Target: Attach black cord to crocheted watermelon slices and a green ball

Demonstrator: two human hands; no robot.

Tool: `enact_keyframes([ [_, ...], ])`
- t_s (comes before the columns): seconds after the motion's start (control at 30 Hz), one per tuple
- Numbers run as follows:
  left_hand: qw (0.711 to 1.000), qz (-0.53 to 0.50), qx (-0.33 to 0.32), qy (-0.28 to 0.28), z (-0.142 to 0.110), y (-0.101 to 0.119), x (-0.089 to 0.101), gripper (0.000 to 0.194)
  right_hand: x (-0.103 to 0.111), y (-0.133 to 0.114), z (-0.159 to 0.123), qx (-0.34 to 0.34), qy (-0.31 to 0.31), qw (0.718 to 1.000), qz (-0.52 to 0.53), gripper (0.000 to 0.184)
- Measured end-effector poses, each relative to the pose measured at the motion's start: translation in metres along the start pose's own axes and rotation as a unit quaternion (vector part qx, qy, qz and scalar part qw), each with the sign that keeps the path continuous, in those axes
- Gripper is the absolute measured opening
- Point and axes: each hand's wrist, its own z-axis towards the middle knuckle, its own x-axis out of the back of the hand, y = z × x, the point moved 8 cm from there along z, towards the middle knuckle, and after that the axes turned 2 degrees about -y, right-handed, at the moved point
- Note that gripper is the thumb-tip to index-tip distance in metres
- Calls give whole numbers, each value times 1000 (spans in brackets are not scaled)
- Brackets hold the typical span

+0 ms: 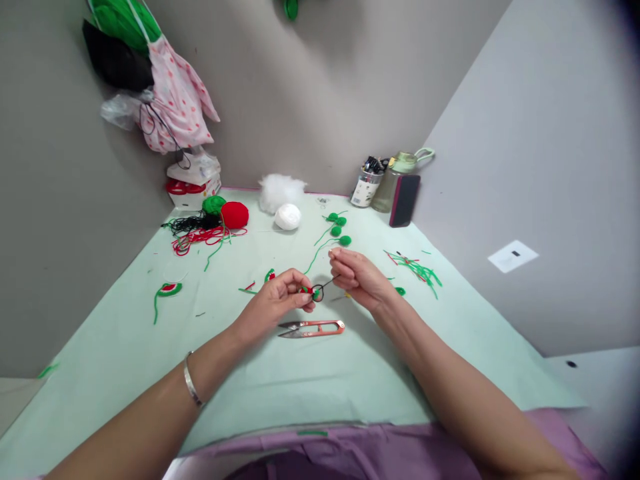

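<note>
My left hand point(280, 297) pinches a small red-and-green crocheted piece point(309, 291) above the pale green table point(125, 347). A loop of black thread point(320, 291) hangs at that piece and runs up to my right hand point(356, 275), whose fingers are pinched on the thread's end. The two hands are a few centimetres apart. Orange thread snips point(313, 328) lie on the table just below them, touched by neither hand.
Red yarn ball point(235, 214), green yarn point(214, 204), white ball point(288, 217) and white stuffing point(281, 191) sit at the back. Green crocheted bits point(339, 231), yarn scraps point(417, 268), a jar point(366, 185), bottle point(395, 183), phone point(404, 200). A finished slice point(169, 289) lies left.
</note>
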Motion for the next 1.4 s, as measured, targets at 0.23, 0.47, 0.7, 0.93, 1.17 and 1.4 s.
enact_keyframes([
  [0.23, 1000, 5, 0, 3, 0, -1, 2, 7, 14, -8, 2, 47, 52, 997, -32, 32],
  [0.47, 1000, -1, -17, -13, 0, 2, 1, 9, -19, 6, -6, -2, -60, 995, -79, 30],
  [0.7, 999, -17, -11, -36, -1, 1, -2, 9, 45, -6, 12, 31, 84, 996, -5, 32],
  [0.93, 999, -33, -3, -14, -1, 0, 2, 10, 54, -12, 7, 57, 130, 990, 1, 26],
  [1.17, 999, -35, 1, -9, -2, 1, 3, 10, 84, -11, 12, 77, 182, 980, -16, 22],
  [1.4, 999, 4, 9, 46, 1, -3, 11, 12, 46, -11, 7, 37, 93, 989, -108, 25],
])
